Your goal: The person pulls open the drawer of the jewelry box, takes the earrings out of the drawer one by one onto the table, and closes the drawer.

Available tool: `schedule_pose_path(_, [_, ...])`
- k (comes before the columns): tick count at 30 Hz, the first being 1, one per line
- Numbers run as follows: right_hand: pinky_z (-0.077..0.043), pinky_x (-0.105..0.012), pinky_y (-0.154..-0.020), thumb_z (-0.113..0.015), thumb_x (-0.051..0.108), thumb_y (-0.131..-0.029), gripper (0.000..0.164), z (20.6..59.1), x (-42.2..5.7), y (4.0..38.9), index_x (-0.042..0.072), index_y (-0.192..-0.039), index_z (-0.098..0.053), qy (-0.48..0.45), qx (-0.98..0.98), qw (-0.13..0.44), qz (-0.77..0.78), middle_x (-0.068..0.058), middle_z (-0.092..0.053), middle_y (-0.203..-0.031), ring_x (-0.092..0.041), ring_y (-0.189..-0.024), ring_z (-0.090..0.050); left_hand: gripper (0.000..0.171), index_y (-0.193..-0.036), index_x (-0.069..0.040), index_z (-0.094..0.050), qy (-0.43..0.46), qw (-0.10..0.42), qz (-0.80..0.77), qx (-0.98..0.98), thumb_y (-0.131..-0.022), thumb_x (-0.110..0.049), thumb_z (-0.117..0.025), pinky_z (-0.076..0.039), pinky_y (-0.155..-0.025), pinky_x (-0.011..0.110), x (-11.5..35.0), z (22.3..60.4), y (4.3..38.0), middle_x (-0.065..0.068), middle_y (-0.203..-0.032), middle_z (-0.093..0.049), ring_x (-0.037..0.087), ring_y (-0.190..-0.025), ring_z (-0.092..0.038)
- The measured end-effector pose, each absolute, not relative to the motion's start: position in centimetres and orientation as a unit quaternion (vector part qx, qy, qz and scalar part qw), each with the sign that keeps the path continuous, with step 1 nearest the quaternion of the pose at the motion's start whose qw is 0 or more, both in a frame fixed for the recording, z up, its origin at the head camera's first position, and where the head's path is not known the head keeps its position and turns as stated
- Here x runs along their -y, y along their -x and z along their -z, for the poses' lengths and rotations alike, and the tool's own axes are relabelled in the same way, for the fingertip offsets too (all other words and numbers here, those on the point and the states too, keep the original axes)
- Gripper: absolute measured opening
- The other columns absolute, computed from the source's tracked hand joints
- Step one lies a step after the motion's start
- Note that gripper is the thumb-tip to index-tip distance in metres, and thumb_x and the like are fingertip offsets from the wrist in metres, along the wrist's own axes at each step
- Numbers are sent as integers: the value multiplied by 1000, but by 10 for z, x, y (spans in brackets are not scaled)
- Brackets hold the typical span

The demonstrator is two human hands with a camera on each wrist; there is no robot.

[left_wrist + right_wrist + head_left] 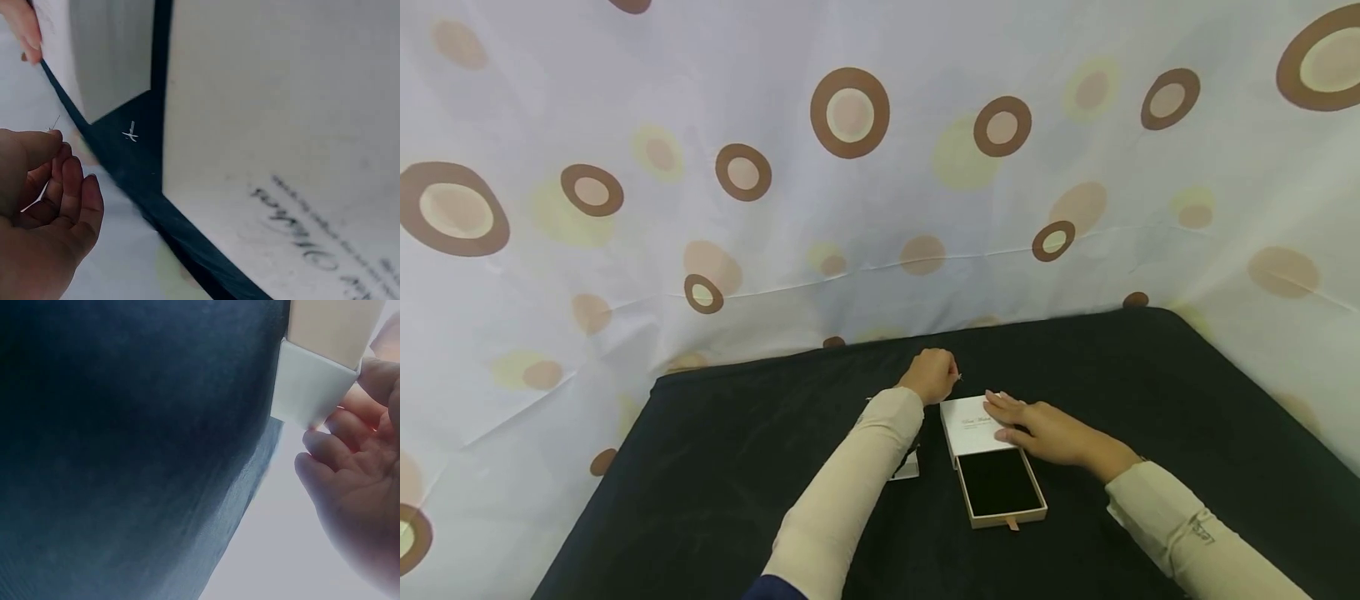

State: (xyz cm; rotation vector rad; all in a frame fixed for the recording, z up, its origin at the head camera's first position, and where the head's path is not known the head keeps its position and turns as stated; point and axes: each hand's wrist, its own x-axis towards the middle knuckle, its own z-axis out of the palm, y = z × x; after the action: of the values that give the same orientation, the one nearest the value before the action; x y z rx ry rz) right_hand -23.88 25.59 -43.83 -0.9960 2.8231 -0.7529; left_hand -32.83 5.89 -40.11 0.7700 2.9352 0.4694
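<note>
Thumb and fingertips of my left hand (931, 375) pinch a tiny, thin silvery piece (55, 124), too small to identify, above the cloth beyond the boxes. My right hand (1048, 429) rests with extended fingers on the white sleeve (972, 423) of a small drawer box, touching its right side. From that sleeve the drawer (973, 521) stands pulled out toward me, showing a black lining and a ribbon tab. Another white box (281, 94), printed with script, lies under my left forearm, mostly hidden in the head view. Between the boxes lies a small silvery cross-shaped piece (130, 132).
A black cloth (1120, 375) covers the table. Behind it and along the right side hangs a white curtain (880, 208) with brown and yellow circles. My left forearm (842, 492) crosses over the second box.
</note>
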Motion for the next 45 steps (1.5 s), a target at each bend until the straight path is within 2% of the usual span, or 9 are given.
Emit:
schedule_pose_path(9, [-31, -60, -103, -52, 27, -99, 55, 438, -255, 236, -7, -140, -39, 325, -913, 28, 246, -27, -31, -148, -44, -135, -31, 15, -98, -8, -71, -235, 38, -124, -963, -97, -15, -57, -52, -68, 24, -59, 412, 333, 2, -100, -69, 15, -84, -64])
schedule_pose_path(16, [-31, -59, -103, -53, 27, -99, 55, 436, -257, 235, -7, -139, -40, 324, -914, 27, 243, -27, -31, -148, -44, -134, -31, 14, -98, -10, -73, -222, 34, -105, -969, -95, -14, -60, -53, -67, 24, -62, 419, 338, 1, -99, -70, 15, -83, -66])
schedule_pose_path(23, [-30, -57, -105, -53, 26, -98, 55, 436, -257, 237, -5, -141, -38, 312, -917, 37, 245, -23, -29, -150, -41, -137, -30, 10, -96, -13, -74, -209, 63, -75, -973, -91, -12, -66, -53, -65, 24, -74, 419, 339, -1, -95, -71, 15, -83, -67])
schedule_pose_path(33, [-31, -56, -106, -53, 27, -99, 55, 438, -258, 239, -3, -142, -38, 308, -920, 37, 240, -22, -29, -150, -40, -137, -30, 7, -91, -12, -73, -205, 53, -63, -975, -91, -11, -66, -51, -61, 25, -70, 420, 345, 0, -90, -71, 16, -80, -66])
schedule_pose_path(45, [-30, -55, -106, -53, 28, -99, 56, 437, -256, 238, -5, -141, -38, 311, -917, 37, 247, -23, -29, -150, -40, -137, -29, 13, -101, -12, -73, -210, 48, -25, -976, -92, -17, -66, -52, -64, 27, -72, 419, 346, 2, -95, -71, 17, -84, -67])
